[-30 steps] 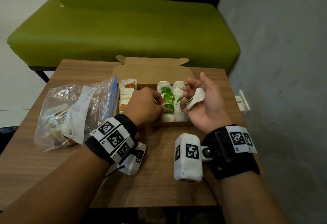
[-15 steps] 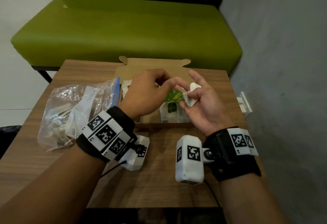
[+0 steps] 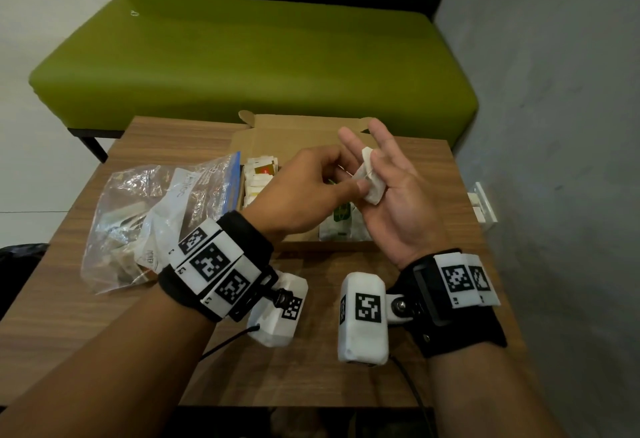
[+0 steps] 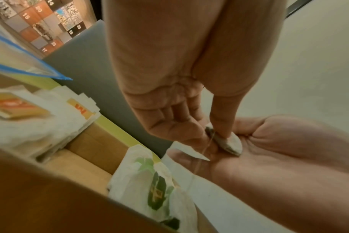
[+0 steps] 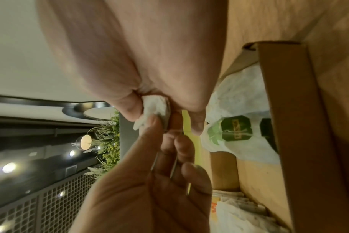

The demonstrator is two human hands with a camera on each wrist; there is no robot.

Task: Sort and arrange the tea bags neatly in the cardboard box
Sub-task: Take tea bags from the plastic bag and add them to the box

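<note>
Both hands raised over the cardboard box, working one white tea bag

Half a second ago the hands met low over the cardboard box [image 3: 294,132]; now they are higher, and the green label no longer shows between them. The right hand [image 3: 398,202] is palm up with straight fingers, and the white tea bag [image 3: 372,179] lies across them. The left hand [image 3: 304,191] pinches this bag with thumb and forefinger; a thin string hangs from it. The box stands at the far edge of the bench [image 3: 69,299], with the plastic bag [image 3: 145,216] just beside its left wall. The near part of the bench is free.
</note>
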